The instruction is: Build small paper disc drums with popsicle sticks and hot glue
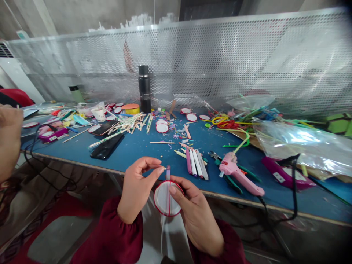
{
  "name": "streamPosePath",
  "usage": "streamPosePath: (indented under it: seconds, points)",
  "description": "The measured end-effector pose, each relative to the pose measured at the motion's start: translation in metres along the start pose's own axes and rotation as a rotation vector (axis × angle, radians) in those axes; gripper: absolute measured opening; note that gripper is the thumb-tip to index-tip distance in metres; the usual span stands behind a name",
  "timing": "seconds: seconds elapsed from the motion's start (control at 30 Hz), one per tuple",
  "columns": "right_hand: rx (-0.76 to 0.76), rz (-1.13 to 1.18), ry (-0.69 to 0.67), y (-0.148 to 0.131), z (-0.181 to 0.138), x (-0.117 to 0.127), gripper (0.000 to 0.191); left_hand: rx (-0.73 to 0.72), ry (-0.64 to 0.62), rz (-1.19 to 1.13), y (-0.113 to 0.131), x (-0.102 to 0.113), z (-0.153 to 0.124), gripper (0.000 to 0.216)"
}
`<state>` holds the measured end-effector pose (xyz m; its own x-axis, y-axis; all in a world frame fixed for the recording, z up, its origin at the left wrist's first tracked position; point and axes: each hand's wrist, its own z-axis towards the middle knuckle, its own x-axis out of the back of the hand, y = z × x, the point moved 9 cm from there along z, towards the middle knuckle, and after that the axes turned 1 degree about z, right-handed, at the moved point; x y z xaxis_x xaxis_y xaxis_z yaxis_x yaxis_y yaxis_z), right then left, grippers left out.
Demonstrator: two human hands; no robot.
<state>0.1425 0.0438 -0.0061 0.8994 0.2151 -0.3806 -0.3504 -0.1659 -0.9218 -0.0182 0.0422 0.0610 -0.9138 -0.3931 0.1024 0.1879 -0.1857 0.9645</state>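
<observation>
My right hand (196, 212) holds a white paper disc with a red rim (162, 200) in front of the table edge, thumb pressed on its face. A thin purple stick (168, 187) runs up across the disc. My left hand (137, 189) pinches a small pale sliver at the stick's top end with thumb and forefinger. Both sleeves are dark red.
On the blue table (143, 146) lie a pink glue gun (239, 174), several marker pens (195, 163), a black phone (106, 146), wooden sticks (129, 124), more red-rimmed discs (162, 127), pipe cleaners and plastic bags. A black flask (144, 88) stands before a perforated metal screen. Another person's hand (8, 139) is at far left.
</observation>
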Motion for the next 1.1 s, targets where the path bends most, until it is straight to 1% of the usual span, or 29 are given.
streamPosePath:
  seconds: [0.2, 0.7, 1.1]
  points:
    - [-0.011, 0.017, 0.002, 0.0013, -0.0007, -0.0007, 0.035, -0.002, -0.014, 0.01, -0.0007, -0.0006, -0.0002, 0.017]
    - [0.008, -0.033, -0.011, 0.0005, 0.0017, 0.0002, 0.033, -0.016, -0.03, 0.056, 0.0014, 0.0008, 0.0001, 0.014]
    - [0.051, -0.089, -0.036, -0.003, 0.0022, -0.002, 0.032, -0.024, -0.043, 0.035, 0.0008, 0.001, -0.0008, 0.015]
